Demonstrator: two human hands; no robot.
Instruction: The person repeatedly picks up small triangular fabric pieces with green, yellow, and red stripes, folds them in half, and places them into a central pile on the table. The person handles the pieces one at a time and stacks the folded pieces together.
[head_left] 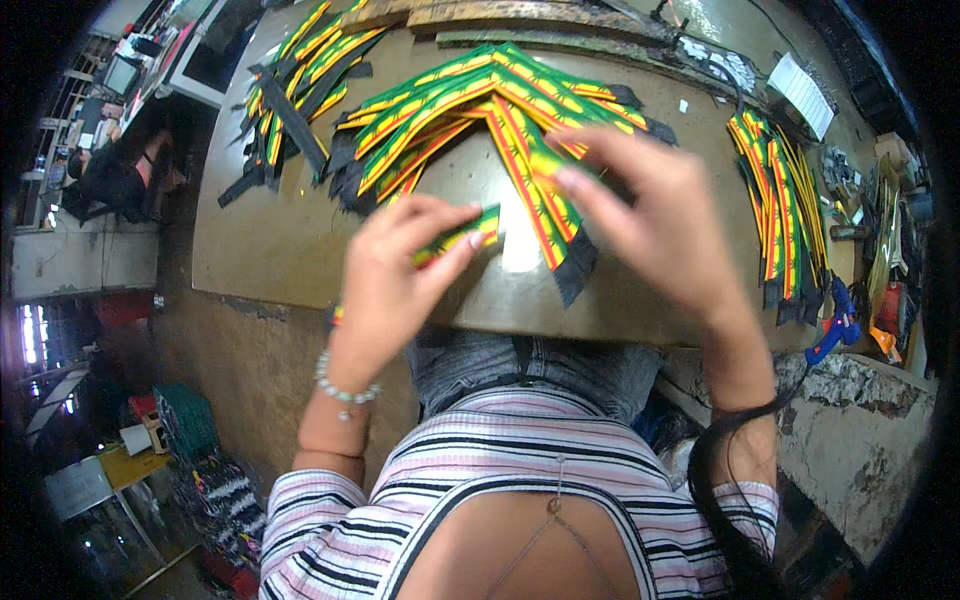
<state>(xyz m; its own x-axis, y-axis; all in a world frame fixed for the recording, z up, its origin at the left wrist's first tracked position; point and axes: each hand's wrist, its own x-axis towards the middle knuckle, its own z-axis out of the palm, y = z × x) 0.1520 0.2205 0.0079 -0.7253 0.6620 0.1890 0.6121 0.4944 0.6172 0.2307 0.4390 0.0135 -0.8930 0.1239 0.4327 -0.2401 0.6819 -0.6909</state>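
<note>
My left hand [385, 250] pinches a short length of green, yellow and red striped strip [488, 226] between thumb and fingers, low over the table. To its right, my right hand [655, 205], slightly blurred, has thumb and forefinger closed on another yellow-green strip [543, 163]. Beneath that hand, a pair of striped strips with black ends [530, 205] slants toward me. Beyond both hands lies a stack of similar strips joined into V shapes [440, 95], points facing away and black ends spread to the sides.
More striped strips [300, 70] are heaped at the far left of the table [260, 250]. A bundle of strips [780, 200] lies at the right, near a blue glue gun [838, 325] on the edge. Wooden planks [540, 20] and a paper sheet [800, 95] are farther back.
</note>
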